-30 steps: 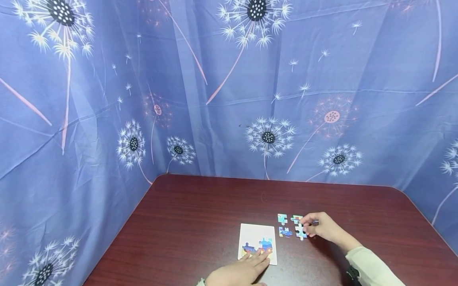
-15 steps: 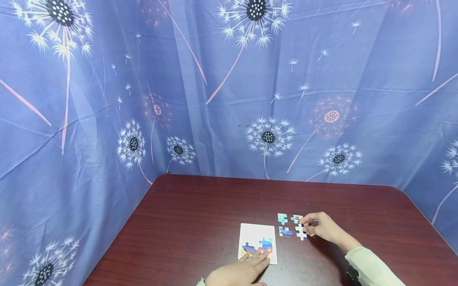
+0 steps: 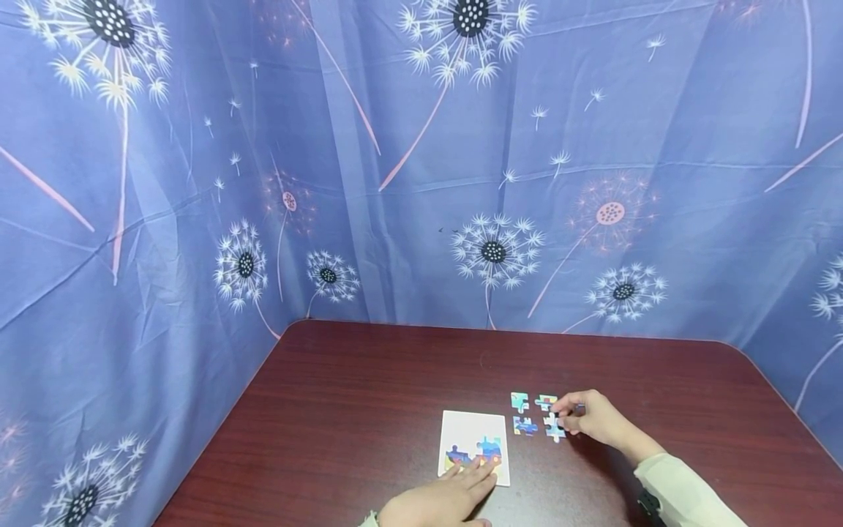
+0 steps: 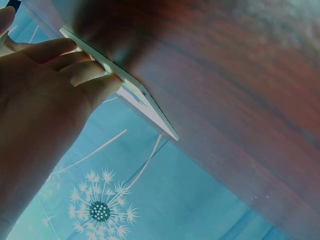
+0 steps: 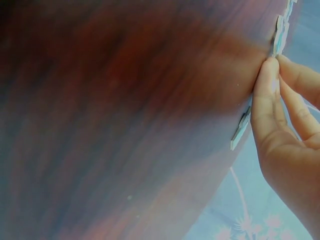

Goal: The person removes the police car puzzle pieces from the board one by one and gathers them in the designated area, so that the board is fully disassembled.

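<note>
My left hand (image 3: 443, 499) lies with straight fingers across the lower part of a white puzzle board (image 3: 466, 423). Beyond its fingertips, blue and orange fitted pieces (image 3: 489, 449) show on the board; the bottom is covered by the hand. My right hand (image 3: 598, 424) pinches a jigsaw puzzle piece (image 3: 555, 430) by its right side, thumb and finger close together, on the table right of the board. Around it lie a teal piece (image 3: 519, 402), a multicoloured piece (image 3: 546, 402) and a blue piece (image 3: 525, 426). In the right wrist view, another piece (image 5: 241, 131) sits beyond the fingers.
The dark red wooden table (image 3: 369, 395) has rounded far corners. A blue curtain (image 3: 408, 271) with dandelion prints hangs along its back and left side. A black band (image 3: 649, 503) shows at the right sleeve.
Both hands stay in place. The piece at my right fingertips shifts or tilts very slightly; its shine changes between frames.
</note>
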Action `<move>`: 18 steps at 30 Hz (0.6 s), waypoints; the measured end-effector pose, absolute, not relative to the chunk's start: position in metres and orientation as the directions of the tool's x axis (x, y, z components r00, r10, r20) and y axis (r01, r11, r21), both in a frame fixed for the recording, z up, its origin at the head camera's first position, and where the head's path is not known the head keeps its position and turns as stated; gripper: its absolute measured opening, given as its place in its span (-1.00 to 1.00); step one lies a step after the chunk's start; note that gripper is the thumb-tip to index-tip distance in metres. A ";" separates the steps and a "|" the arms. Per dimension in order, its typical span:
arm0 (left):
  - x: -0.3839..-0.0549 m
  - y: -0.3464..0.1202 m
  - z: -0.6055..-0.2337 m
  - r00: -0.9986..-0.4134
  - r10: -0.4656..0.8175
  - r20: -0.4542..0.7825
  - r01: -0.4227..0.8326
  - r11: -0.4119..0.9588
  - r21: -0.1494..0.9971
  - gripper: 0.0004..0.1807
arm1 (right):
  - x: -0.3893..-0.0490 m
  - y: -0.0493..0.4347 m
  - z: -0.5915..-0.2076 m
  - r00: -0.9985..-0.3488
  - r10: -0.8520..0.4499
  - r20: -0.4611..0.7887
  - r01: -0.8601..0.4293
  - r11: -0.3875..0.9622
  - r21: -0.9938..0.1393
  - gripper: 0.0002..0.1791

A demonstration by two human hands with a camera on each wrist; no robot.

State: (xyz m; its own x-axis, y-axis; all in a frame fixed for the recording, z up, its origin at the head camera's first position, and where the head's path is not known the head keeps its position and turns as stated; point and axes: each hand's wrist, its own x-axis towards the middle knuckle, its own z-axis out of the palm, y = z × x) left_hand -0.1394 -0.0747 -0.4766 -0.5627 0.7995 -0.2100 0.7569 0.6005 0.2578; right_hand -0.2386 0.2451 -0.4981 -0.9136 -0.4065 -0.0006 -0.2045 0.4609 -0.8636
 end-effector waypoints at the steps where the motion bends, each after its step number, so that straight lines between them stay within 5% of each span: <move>1: -0.139 -0.075 -0.476 -0.564 0.799 -0.211 0.755 0.602 0.261 -0.34 | -0.238 0.245 -0.498 -0.914 -0.405 -0.004 -0.201 0.460 -0.865 -0.82; 18: -0.139 -0.074 -0.475 -0.567 0.798 -0.205 0.752 0.603 0.266 -0.32 | -0.236 0.245 -0.493 -0.916 -0.401 -0.018 -0.185 0.463 -0.867 -0.84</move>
State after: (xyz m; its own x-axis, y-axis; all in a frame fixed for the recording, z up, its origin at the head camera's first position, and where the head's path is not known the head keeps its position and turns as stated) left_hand -0.1392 -0.0742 -0.4753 -0.5671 0.7977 -0.2052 0.7520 0.6031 0.2661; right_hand -0.2357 0.2446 -0.4931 -0.9161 -0.4006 -0.0183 -0.1853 0.4634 -0.8666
